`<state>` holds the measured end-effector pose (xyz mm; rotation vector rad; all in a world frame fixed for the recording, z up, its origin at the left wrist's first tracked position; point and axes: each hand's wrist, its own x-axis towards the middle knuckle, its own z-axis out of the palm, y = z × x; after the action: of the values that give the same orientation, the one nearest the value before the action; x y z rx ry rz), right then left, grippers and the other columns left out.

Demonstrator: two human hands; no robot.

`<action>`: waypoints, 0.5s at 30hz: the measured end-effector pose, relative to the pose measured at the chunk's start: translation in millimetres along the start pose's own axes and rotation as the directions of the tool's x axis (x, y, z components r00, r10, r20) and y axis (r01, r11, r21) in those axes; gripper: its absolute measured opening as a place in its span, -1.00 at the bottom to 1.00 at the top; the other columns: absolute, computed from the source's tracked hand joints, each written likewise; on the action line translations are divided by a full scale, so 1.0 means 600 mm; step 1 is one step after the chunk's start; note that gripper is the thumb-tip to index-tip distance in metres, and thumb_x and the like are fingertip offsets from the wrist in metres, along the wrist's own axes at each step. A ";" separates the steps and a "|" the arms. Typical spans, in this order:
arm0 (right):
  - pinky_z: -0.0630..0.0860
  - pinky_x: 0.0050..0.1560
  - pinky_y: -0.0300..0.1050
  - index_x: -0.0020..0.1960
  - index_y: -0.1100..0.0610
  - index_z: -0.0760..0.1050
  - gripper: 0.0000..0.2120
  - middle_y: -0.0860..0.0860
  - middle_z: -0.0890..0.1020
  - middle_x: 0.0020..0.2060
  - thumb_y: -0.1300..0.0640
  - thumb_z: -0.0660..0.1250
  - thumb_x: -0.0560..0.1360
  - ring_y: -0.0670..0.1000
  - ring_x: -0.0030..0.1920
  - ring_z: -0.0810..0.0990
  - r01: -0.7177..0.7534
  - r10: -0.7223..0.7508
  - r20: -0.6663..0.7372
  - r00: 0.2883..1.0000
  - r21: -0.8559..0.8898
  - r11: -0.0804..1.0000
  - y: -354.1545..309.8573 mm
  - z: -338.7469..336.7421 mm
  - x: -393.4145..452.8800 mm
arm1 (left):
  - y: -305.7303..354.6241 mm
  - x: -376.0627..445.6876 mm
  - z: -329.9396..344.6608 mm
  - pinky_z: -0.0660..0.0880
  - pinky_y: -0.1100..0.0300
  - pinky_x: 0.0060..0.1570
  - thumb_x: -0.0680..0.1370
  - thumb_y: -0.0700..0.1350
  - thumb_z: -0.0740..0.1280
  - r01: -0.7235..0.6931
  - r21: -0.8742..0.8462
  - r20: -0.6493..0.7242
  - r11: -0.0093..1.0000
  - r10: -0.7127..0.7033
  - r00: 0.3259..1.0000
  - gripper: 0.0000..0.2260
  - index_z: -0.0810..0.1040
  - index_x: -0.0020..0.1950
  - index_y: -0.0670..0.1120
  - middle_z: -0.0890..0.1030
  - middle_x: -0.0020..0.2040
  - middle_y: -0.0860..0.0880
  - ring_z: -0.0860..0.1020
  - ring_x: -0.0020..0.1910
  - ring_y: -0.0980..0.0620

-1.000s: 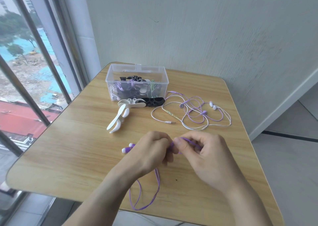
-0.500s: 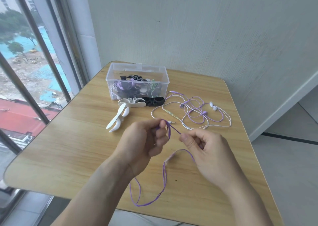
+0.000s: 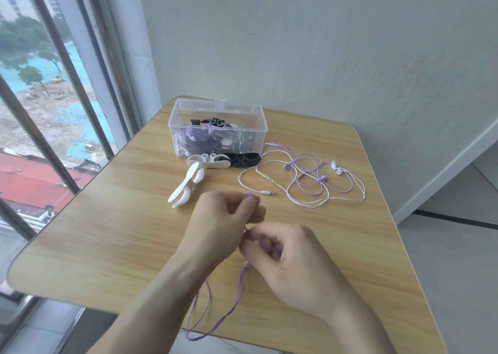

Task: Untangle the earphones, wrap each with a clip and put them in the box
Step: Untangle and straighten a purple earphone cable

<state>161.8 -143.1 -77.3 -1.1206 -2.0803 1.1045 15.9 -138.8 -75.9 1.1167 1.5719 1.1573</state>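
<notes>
- Left hand (image 3: 221, 224) up over the middle of the table, fingers curled in, pinching a thin purple earphone cable (image 3: 237, 294) at the fingertips; a speck of purple shows at the very top of the pinch.
- Right hand (image 3: 293, 262) just below and beside it, fingers curled round the same cable, a short purple stretch running across the knuckles.
- What sits inside either fist is hidden; earbuds or plug of this cable, cannot tell.
- Below the hands the cable hangs in a long, slim double loop, smooth and glossy, dropping past the near edge of the table.
- Table (image 3: 107, 246): pale wood-grain laminate, rounded corners, near edge cut off by the arms.
- Beyond the left hand, a white clip (image 3: 187, 185), smooth plastic, two rounded prongs splayed open.
- Further back, a second white clip (image 3: 207, 162) and a black clip (image 3: 244, 159) lying end to end, just in front of the box.
- Clear plastic box (image 3: 218, 108), rectangular, lid off, holding a dark jumble of wrapped earphones and clips; individual pieces hard to separate.
- To the right, a tangled heap of earphones (image 3: 318, 181), white and purple cords looped through each other, white buds at its right side, a jack plug pointing toward the hands.
- Left of the table, window bars (image 3: 67, 65); behind, a pale ribbed wall (image 3: 323, 44).
</notes>
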 end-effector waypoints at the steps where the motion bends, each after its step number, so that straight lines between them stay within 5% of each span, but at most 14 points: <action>1: 0.26 -0.42 -0.30 -0.22 0.13 0.58 -0.83 0.05 0.32 -0.47 0.15 0.39 0.54 -0.06 -0.45 0.25 0.030 -0.028 -0.028 0.999 0.073 0.997 -0.001 -0.003 0.000 | -0.002 0.000 0.000 0.52 0.41 -0.24 0.62 -0.14 0.31 0.005 0.044 0.048 0.999 -0.007 0.999 -0.84 0.70 -0.03 -0.09 0.73 -0.21 0.07 0.69 -0.21 0.17; 4: 0.35 -0.41 -0.09 -0.28 0.18 0.58 -0.82 0.11 0.44 -0.48 0.16 0.39 0.48 0.09 -0.44 0.36 0.088 -0.062 -0.117 0.991 0.230 0.969 0.001 -0.016 0.002 | 0.000 -0.003 -0.002 0.36 0.37 -0.48 0.64 -0.11 0.28 0.054 0.107 0.215 0.993 -0.077 0.974 -0.78 0.68 -0.11 -0.11 0.62 -0.41 0.11 0.48 -0.51 0.18; 7: 0.57 -0.16 0.22 -0.26 0.21 0.60 -0.83 0.19 0.62 -0.42 0.19 0.36 0.48 0.26 -0.32 0.63 0.093 -0.044 -0.134 0.990 0.385 0.918 0.002 -0.031 0.002 | 0.011 -0.007 -0.002 0.15 0.26 -0.52 0.62 -0.19 0.20 0.118 0.083 0.387 0.990 -0.141 0.911 -0.66 0.60 -0.32 -0.09 0.53 -0.46 -0.04 0.24 -0.54 0.06; 9: 0.61 -0.12 0.13 -0.28 0.23 0.56 -0.80 0.22 0.66 -0.40 0.23 0.33 0.51 0.25 -0.32 0.68 0.071 -0.029 -0.100 0.995 0.447 0.892 0.000 -0.041 0.001 | 0.016 -0.010 -0.001 0.10 0.23 -0.52 0.59 -0.23 0.15 0.150 0.051 0.428 0.987 -0.157 0.890 -0.60 0.54 -0.42 -0.05 0.44 -0.47 -0.08 0.22 -0.49 -0.01; 12: 0.45 -0.32 -0.26 -0.26 0.25 0.60 -0.79 0.08 0.64 -0.42 0.18 0.40 0.52 -0.08 -0.42 0.57 0.026 0.047 -0.175 0.983 0.394 0.919 0.005 -0.045 0.002 | 0.020 -0.013 -0.002 0.06 0.21 -0.49 0.56 -0.21 0.14 0.201 -0.024 0.428 0.979 -0.171 0.887 -0.69 0.47 -0.37 -0.10 0.31 -0.45 -0.06 0.23 -0.47 -0.02; 15: 0.35 -0.29 -0.18 -0.20 0.14 0.66 -0.79 0.28 0.49 -0.40 0.01 0.47 0.48 -0.04 -0.36 0.41 -0.054 0.149 -0.297 0.943 0.305 0.951 0.017 -0.048 0.005 | 0.023 -0.014 -0.005 -0.02 0.17 -0.44 0.58 -0.09 0.17 0.315 -0.158 0.446 0.936 -0.217 0.868 -0.66 0.34 -0.41 -0.04 0.18 -0.43 -0.01 0.13 -0.47 0.02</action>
<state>185.7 -125.5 -70.5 -1.1792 -1.5675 1.1512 17.4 -145.5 -60.9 0.8896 1.1770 0.8142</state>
